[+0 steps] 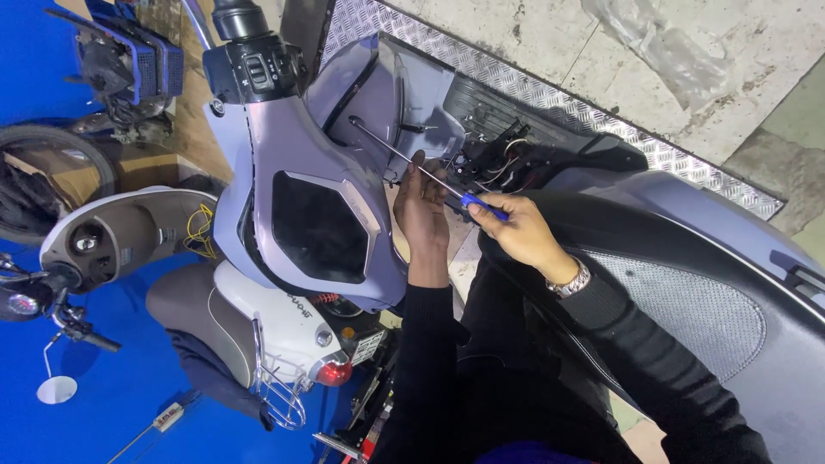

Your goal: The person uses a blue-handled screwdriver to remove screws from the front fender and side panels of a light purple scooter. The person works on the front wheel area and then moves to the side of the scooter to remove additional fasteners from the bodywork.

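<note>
Right behind the scooter's grey front panel (344,129), the right hand (520,228) is closed around the blue handle of a long screwdriver (412,163). Its shaft runs away from that hand, up toward the panel, tip ending by the panel's inner edge. The left hand (421,210) sits closer to the panel, fingers curled loosely on the shaft mid-length, guiding it. Can't make out the screw, and the wiring (490,163) just past the shaft is a dark tangle.
</note>
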